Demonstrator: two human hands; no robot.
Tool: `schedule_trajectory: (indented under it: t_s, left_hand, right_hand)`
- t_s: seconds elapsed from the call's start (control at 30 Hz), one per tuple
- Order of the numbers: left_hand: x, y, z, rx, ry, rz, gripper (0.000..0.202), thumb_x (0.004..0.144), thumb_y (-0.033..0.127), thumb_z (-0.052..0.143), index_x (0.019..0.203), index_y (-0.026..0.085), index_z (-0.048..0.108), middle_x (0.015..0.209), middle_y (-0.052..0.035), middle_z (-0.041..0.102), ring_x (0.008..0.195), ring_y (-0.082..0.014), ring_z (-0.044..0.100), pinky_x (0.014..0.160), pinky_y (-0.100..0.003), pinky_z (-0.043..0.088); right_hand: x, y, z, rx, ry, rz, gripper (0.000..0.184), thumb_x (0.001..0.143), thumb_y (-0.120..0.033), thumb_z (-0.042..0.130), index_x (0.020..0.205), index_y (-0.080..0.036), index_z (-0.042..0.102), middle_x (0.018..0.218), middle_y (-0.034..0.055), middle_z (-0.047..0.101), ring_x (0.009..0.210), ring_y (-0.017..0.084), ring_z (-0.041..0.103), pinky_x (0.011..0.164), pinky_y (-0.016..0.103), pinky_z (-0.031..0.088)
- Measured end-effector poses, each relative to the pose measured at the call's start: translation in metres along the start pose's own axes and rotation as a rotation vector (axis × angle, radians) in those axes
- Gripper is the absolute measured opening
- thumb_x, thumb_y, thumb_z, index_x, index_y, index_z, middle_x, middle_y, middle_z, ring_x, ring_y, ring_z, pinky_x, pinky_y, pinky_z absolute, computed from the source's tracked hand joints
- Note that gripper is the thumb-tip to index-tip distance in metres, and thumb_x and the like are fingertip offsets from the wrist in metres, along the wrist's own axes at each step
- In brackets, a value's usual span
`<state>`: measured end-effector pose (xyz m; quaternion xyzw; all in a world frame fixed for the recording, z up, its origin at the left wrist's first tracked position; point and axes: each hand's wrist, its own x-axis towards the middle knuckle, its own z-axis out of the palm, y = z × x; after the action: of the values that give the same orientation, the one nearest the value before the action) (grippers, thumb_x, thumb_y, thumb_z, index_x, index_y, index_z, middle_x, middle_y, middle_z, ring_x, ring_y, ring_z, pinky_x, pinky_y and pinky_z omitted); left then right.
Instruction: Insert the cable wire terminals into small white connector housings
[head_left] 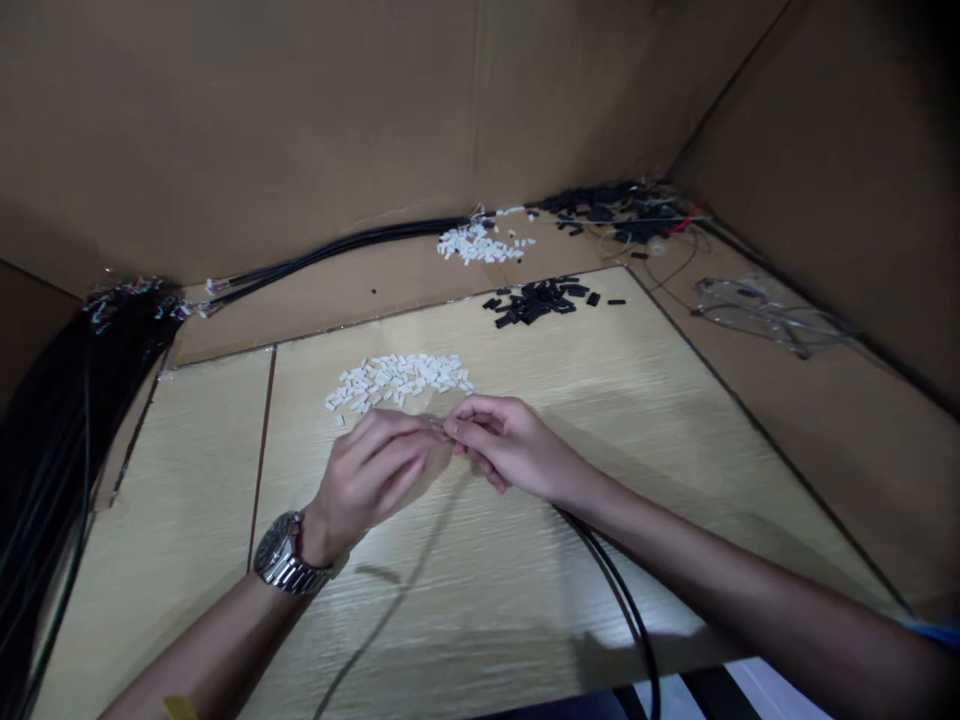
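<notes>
My left hand (pixel 375 475) and my right hand (pixel 504 443) meet fingertip to fingertip just above the pale wooden board (pixel 487 590). Both pinch something small between them that I cannot make out. A thin black cable (pixel 626 610) runs from under my right hand down to the near edge. Another thin dark wire (pixel 397 595) trails from between the hands toward the near edge. Just beyond the fingers lies a heap of small white plastic connectors (pixel 401 378). A metal watch (pixel 281 555) sits on my left wrist.
A pile of small black connectors (pixel 541 300) lies at the board's far edge. More white pieces (pixel 480 243) and black pieces with wires (pixel 622 210) lie at the back. A thick bundle of black cables (pixel 52 430) hangs at the left. Clear wires (pixel 765 315) lie right. Cardboard walls (pixel 300 120) enclose everything.
</notes>
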<state>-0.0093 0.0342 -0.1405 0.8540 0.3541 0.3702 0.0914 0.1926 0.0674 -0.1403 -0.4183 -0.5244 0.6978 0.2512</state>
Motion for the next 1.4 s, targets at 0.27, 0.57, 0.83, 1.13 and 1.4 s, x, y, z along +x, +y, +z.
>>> schedule_trajectory:
  t_s: [0.27, 0.57, 0.83, 1.13, 1.4]
  left_hand:
    - [-0.001, 0.005, -0.004, 0.144, 0.009, 0.184, 0.02, 0.087, 0.009, 0.064, 0.104, 0.018, 0.066, 0.092, -0.0036, 0.075, 0.083, -0.0172, 0.062, 0.075, -0.028, 0.051]
    - [0.0, -0.001, 0.002, -0.147, 0.043, -0.125, 0.02, 0.088, 0.007, 0.06, 0.103, 0.019, 0.064, 0.098, -0.0064, 0.069, 0.087, -0.018, 0.062, 0.076, -0.034, 0.049]
    - [0.001, -0.003, 0.004, -0.263, -0.02, -0.287, 0.025, 0.089, 0.015, 0.062, 0.113, 0.022, 0.064, 0.105, -0.0081, 0.064, 0.093, -0.0183, 0.06, 0.074, -0.031, 0.052]
    - [0.004, -0.002, 0.005, -0.334, -0.022, -0.411, 0.022, 0.09, 0.023, 0.063, 0.112, 0.021, 0.065, 0.098, -0.0072, 0.066, 0.079, -0.0154, 0.06, 0.064, -0.026, 0.051]
    - [0.004, -0.004, 0.004, -0.318, -0.051, -0.425, 0.012, 0.089, 0.025, 0.065, 0.1, 0.019, 0.066, 0.097, -0.0068, 0.069, 0.084, -0.0166, 0.063, 0.068, -0.027, 0.051]
  right_hand:
    - [-0.005, -0.01, 0.002, 0.129, -0.116, 0.129, 0.021, 0.083, -0.035, 0.061, 0.076, -0.016, 0.057, 0.066, -0.0033, 0.052, 0.041, 0.002, 0.031, 0.033, 0.014, 0.022]
    - [-0.003, -0.004, 0.006, 0.104, 0.118, -0.065, 0.019, 0.08, -0.035, 0.069, 0.078, -0.018, 0.061, 0.055, -0.0072, 0.046, 0.038, 0.004, 0.031, 0.033, 0.017, 0.024]
    - [-0.002, -0.002, 0.006, 0.065, 0.127, -0.07, 0.025, 0.085, -0.04, 0.063, 0.076, -0.017, 0.061, 0.049, -0.0067, 0.049, 0.033, 0.004, 0.033, 0.031, 0.018, 0.027]
    - [0.003, 0.006, 0.007, 0.084, 0.113, -0.068, 0.023, 0.086, -0.041, 0.062, 0.081, -0.018, 0.059, 0.053, -0.0066, 0.056, 0.03, 0.005, 0.037, 0.028, 0.017, 0.03]
    - [0.003, 0.002, 0.008, 0.099, 0.138, -0.069, 0.023, 0.085, -0.04, 0.062, 0.081, -0.018, 0.058, 0.056, -0.0058, 0.057, 0.03, 0.003, 0.036, 0.028, 0.016, 0.029]
